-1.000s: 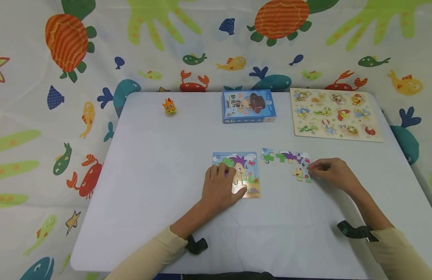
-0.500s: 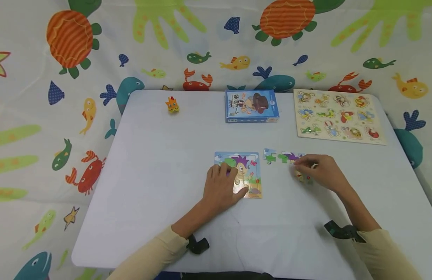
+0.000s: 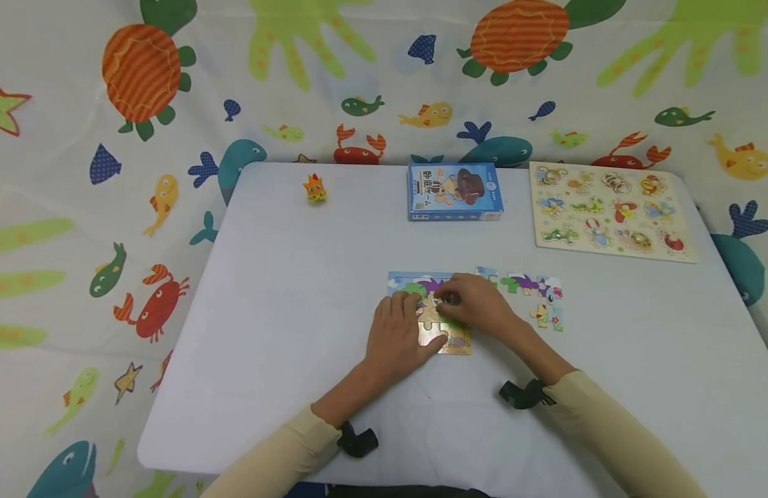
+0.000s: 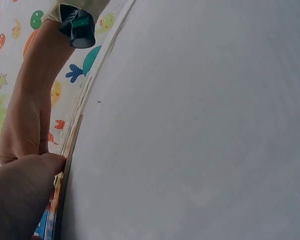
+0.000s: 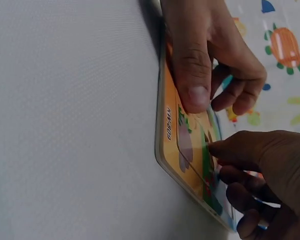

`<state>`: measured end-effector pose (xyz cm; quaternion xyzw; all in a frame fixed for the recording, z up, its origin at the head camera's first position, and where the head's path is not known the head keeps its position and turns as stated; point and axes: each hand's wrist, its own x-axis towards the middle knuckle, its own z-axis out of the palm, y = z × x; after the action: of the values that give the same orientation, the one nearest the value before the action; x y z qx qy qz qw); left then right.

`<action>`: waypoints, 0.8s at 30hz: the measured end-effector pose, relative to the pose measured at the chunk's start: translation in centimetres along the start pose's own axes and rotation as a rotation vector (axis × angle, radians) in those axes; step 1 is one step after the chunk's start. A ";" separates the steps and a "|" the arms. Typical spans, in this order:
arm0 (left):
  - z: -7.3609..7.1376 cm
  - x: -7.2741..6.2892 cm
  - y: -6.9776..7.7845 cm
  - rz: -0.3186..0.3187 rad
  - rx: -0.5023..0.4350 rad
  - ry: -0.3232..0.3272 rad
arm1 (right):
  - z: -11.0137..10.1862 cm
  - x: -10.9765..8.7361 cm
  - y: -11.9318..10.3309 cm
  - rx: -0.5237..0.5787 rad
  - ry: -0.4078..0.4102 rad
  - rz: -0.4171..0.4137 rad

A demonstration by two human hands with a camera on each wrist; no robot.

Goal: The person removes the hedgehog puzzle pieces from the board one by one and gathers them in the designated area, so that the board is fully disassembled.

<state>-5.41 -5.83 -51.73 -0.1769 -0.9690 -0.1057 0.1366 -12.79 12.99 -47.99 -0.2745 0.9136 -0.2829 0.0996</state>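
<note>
A picture jigsaw board [image 3: 401,279] lies flat on the white table, its orange border [image 5: 167,150] near in the right wrist view. My left hand [image 3: 396,339] rests on the board's left part, its thumb pressing the surface. Over the upper right of the board, my right hand [image 3: 483,304] has thumb and fingers bent, tips right at the puzzle's surface [image 5: 210,165]. I cannot tell whether it pinches a piece there. To the right, several loose jigsaw pieces [image 3: 539,316] lie in a rough row with others below it. The right hand partly covers the leftmost piece [image 3: 486,271].
A blue box [image 3: 455,192] sits at the table's back, beside a wooden insect puzzle board [image 3: 610,247] at back right. A small orange and yellow toy [image 3: 315,189] stands at back left. Behind the table hangs a sea-animal printed cloth [image 3: 321,111].
My right hand has moved left from the loose pieces to the board, uncovering the pieces at the right. The left hand has stayed on the board. The head view has shifted slightly.
</note>
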 end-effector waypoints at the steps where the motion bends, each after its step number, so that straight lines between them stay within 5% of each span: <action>1: 0.0 0.0 0.0 0.000 0.005 0.000 | 0.1 0.1 -0.1 -0.013 -0.002 0.002; 7: -0.1 0.0 -0.1 0.011 0.005 0.006 | 0.3 0.3 -0.5 -0.003 0.015 0.012; 24: -0.6 0.1 0.3 -0.001 -0.001 0.004 | -0.1 0.2 -0.1 0.239 -0.020 0.089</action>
<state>-5.26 -5.70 -51.11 -0.1760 -0.9687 -0.1066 0.1387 -12.97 12.84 -47.90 -0.2226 0.8836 -0.3823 0.1534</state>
